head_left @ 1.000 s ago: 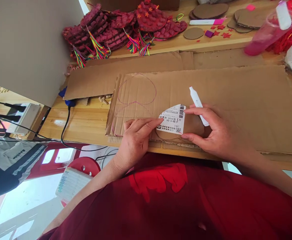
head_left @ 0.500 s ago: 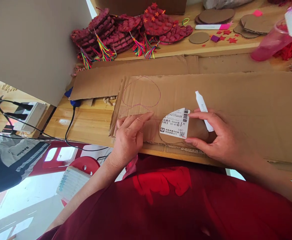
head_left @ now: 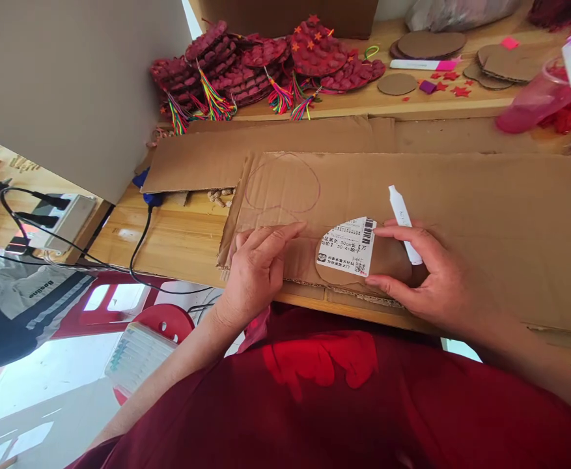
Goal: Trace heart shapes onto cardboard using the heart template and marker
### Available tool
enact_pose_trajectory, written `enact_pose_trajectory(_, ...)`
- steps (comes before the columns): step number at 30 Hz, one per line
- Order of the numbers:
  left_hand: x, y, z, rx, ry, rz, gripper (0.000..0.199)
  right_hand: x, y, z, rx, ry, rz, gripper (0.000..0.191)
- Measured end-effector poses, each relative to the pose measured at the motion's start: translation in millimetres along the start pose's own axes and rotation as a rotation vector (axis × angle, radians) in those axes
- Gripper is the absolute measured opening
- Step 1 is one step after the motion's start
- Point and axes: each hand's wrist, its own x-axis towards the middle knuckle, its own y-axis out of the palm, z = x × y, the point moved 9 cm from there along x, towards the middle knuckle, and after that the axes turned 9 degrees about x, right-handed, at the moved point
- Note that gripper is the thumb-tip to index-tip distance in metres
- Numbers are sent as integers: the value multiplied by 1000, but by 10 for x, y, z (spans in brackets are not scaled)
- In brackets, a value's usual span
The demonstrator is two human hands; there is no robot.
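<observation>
My right hand [head_left: 431, 273] spans a rounded cardboard cutout [head_left: 392, 257], with thumb and fingers at its opposite edges. A white printed label [head_left: 346, 247] with a barcode covers the cutout's left part. Under that hand's index finger passes a white marker [head_left: 399, 212], tilted, its narrow end pointing away from me. The cutout lies at the near edge of a large cardboard sheet [head_left: 485, 221]. My left hand [head_left: 258, 267] rests on the sheet's left part, index finger stretched out and the other fingers bent, with nothing visible in it. Beyond it, a rounded outline [head_left: 282, 184] is drawn on the sheet.
Dark red bumpy pieces with colourful tassels [head_left: 219, 94] are piled at the back. Cardboard ovals [head_left: 431, 44], another marker [head_left: 419, 64], red stars and a pink cup [head_left: 529, 98] stand behind. A black cable [head_left: 133, 251] and a power strip [head_left: 73, 218] are left.
The whole view has shifted slightly, so things appear a little lower and further right. Both hands, the cutout and the marker keep nearly the same positions on the sheet.
</observation>
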Motion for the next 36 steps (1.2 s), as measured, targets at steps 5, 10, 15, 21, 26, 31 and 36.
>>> enact_pose_trajectory(5, 1, -2, -16, -21, 12, -4, 50, -5, 9, -36, 12, 18, -3, 58)
enact_pose_trajectory(10, 37, -6, -34, -104, 9, 5, 48, 6, 11, -21, 2, 6, 7, 60)
enact_pose_trajectory(15, 94, -54, -111, -173, 35, -2, 43, 24, 12, -2, 1, -4, 16, 59)
enact_pose_trajectory(21, 153, -24, -249, -194, 87, 56, 42, 44, -5, 42, 2, -11, 20, 58)
enact_pose_trajectory(26, 197, -86, -275, -137, 117, -28, 38, 46, -16, 59, 9, -6, 23, 58)
enact_pose_trajectory(31, 172, 23, -454, -51, 224, 42, 38, 42, -7, 52, 11, -11, 31, 58)
enact_pose_trajectory(36, 136, 280, -742, -204, 403, 212, 39, 59, -15, 73, 23, 11, 41, 56)
